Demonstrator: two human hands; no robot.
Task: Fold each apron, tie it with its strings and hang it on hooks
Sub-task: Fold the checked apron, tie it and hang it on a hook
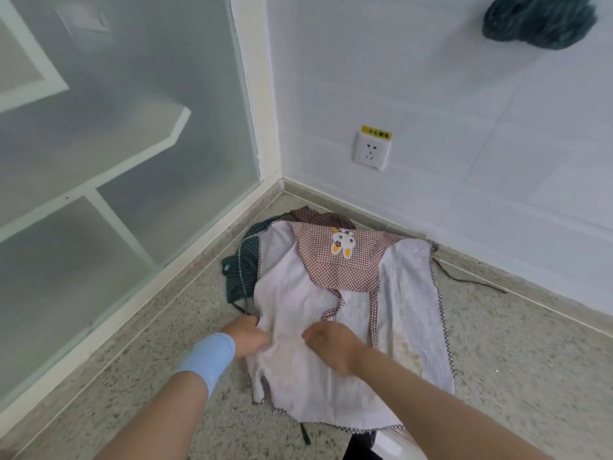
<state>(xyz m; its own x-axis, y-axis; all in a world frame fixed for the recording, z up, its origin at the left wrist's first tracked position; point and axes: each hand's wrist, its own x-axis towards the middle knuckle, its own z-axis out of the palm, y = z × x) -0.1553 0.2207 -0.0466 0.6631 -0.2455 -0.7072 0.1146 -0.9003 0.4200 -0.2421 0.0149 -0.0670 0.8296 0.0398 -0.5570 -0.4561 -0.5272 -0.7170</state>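
A brown-and-white checked apron [408, 293] lies spread on the speckled floor, pale lining up, its bib with a rabbit patch [343, 245] folded over the top. My left hand [247, 336], with a blue wristband, grips the apron's left edge. My right hand [330, 346] rests on the cloth with its fingers curled, pinching the fabric near the middle. A checked strap [374, 313] runs down the lining. A thin dark string [471, 280] trails off to the right.
A dark green striped apron [240, 270] and a brown striped one [318, 219] lie bunched under the checked apron in the corner. A dark green bundle [540, 19] hangs high on the white wall. A wall socket [371, 151] sits low. Frosted glass panels [132, 127] stand at left.
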